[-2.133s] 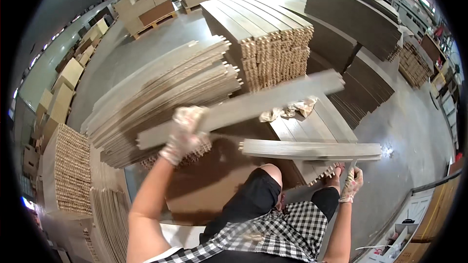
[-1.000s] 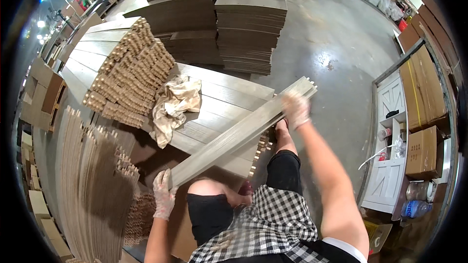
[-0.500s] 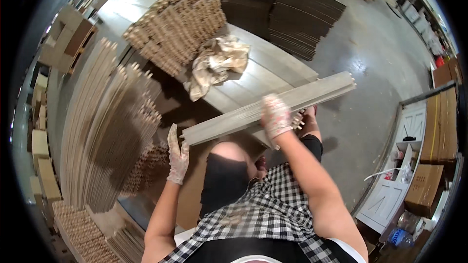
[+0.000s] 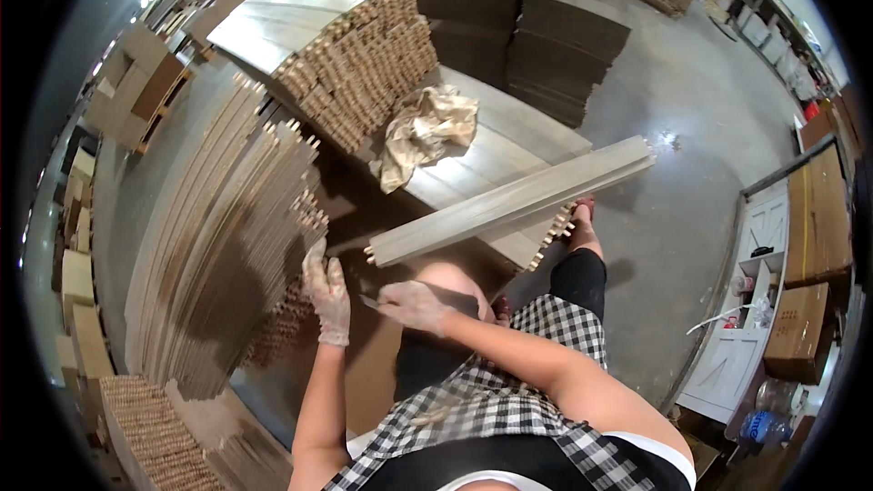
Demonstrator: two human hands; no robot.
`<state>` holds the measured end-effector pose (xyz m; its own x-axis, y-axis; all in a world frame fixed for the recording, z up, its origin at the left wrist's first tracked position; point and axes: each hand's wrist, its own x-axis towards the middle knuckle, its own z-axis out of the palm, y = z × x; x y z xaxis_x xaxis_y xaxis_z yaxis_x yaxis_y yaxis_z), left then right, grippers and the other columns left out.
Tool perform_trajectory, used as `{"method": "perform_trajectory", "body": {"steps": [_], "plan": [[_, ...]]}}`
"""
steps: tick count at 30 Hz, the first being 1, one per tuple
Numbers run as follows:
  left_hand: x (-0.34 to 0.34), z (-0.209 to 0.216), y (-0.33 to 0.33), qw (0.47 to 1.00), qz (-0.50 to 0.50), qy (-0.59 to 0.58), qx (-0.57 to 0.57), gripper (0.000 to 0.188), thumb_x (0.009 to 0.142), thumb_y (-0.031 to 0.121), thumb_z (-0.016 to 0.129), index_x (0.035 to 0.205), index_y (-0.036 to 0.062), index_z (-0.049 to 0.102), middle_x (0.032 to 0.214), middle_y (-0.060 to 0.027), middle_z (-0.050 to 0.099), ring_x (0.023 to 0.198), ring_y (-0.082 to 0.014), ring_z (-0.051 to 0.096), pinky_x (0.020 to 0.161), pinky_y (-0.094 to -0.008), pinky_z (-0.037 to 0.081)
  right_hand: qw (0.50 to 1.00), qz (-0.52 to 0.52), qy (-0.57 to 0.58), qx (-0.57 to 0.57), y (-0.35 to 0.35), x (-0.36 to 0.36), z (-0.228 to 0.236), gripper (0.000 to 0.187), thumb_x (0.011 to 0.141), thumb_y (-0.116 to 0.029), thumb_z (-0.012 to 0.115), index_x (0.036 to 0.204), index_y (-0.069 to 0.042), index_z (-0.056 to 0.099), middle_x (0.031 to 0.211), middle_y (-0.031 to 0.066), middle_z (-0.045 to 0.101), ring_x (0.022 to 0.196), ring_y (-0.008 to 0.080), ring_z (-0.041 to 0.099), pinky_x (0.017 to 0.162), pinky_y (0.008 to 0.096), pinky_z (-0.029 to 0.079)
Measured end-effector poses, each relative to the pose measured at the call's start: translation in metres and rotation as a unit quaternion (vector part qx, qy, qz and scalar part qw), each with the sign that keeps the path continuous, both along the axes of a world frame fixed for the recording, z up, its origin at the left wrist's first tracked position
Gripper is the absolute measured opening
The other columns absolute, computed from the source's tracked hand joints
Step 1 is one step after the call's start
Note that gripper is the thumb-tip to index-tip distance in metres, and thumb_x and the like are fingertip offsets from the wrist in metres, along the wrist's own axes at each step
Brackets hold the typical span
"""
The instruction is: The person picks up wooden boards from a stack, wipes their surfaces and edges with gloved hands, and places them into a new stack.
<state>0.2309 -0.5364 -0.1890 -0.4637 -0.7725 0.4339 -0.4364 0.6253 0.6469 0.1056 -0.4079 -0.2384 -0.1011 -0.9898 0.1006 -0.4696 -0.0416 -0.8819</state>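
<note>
A long grey-brown wooden board [image 4: 514, 205] with short round pegs at its ends lies slantwise across a low stack of similar panels [image 4: 536, 150]. Neither hand touches it. My left hand [image 4: 327, 298], in a thin patterned glove, is raised beside the leaning boards, its fingers apart and nothing seen in them. Close to its right, my gloved right hand [image 4: 414, 306] is closed over my thigh. A small thin grey piece [image 4: 368, 302] sticks out of its fingertips toward the left hand; its kind I cannot make out.
Many thin boards [image 4: 214, 255] stand leaning at the left. A crumpled stained cloth [image 4: 432, 132] rests on the low stack, beside a taller pile of pegged boards [image 4: 359, 73]. Dark panel stacks [image 4: 559, 45] rise behind. A white cabinet [image 4: 732, 364] and cardboard boxes [image 4: 796, 332] stand at right.
My right hand has left the board's top and come down leftward, now close to my left hand. The left hand has dropped slightly away from the board's end. The view has shifted a little.
</note>
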Motion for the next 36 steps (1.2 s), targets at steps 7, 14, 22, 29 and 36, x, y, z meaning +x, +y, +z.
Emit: {"method": "perform_trajectory", "body": {"steps": [7, 14, 22, 29, 36], "plan": [[-0.131, -0.024, 0.002, 0.877, -0.303, -0.359, -0.102, 0.079, 0.071, 0.034, 0.080, 0.134, 0.0042, 0.045, 0.119, -0.0151, 0.057, 0.112, -0.0334, 0.055, 0.094, -0.0424, 0.046, 0.890, -0.343, -0.297, 0.048, 0.147, -0.127, 0.027, 0.013, 0.091, -0.018, 0.064, 0.089, -0.005, 0.062, 0.070, -0.0036, 0.058, 0.061, 0.0084, 0.053, 0.054, 0.0237, 0.043], [-0.157, 0.035, -0.007, 0.810, -0.274, -0.490, -0.170, 0.039, 0.081, 0.031, 0.070, 0.113, 0.0128, 0.060, 0.099, -0.0095, 0.061, 0.096, -0.0282, 0.061, 0.078, -0.0399, 0.052, 0.843, -0.392, -0.368, -0.005, 0.153, -0.155, 0.011, 0.021, 0.089, -0.023, 0.064, 0.096, -0.004, 0.062, 0.076, -0.0032, 0.059, 0.066, 0.0072, 0.051, 0.058, 0.0238, 0.044], [-0.109, -0.015, 0.013, 0.838, -0.291, -0.365, -0.284, 0.067, 0.075, 0.030, 0.072, 0.136, 0.0153, 0.048, 0.118, -0.0081, 0.057, 0.109, -0.0294, 0.055, 0.090, -0.0450, 0.045, 0.813, -0.391, -0.432, -0.005, 0.118, -0.173, 0.034, 0.022, 0.090, -0.024, 0.068, 0.093, -0.003, 0.064, 0.077, -0.0027, 0.058, 0.062, 0.0057, 0.049, 0.056, 0.0216, 0.040], [-0.119, -0.035, 0.020, 0.887, -0.200, -0.405, -0.097, 0.098, 0.060, 0.030, 0.087, 0.143, 0.0132, 0.037, 0.113, -0.0104, 0.055, 0.106, -0.0313, 0.055, 0.086, -0.0461, 0.044, 0.895, -0.421, 0.150, 0.013, 0.103, -0.177, 0.003, 0.013, 0.083, -0.021, 0.061, 0.089, -0.010, 0.062, 0.085, 0.0130, 0.062, 0.084, 0.0316, 0.064, 0.070, 0.0426, 0.052], [-0.134, -0.025, 0.027, 0.896, -0.207, -0.389, -0.064, 0.082, 0.058, 0.021, 0.087, 0.130, 0.0126, 0.049, 0.115, -0.0101, 0.056, 0.109, -0.0309, 0.055, 0.090, -0.0443, 0.044, 0.849, -0.327, 0.412, 0.051, 0.076, -0.246, -0.051, 0.007, 0.077, -0.015, 0.059, 0.084, -0.013, 0.060, 0.083, 0.0060, 0.058, 0.079, 0.0209, 0.064, 0.066, 0.0384, 0.053]]}}
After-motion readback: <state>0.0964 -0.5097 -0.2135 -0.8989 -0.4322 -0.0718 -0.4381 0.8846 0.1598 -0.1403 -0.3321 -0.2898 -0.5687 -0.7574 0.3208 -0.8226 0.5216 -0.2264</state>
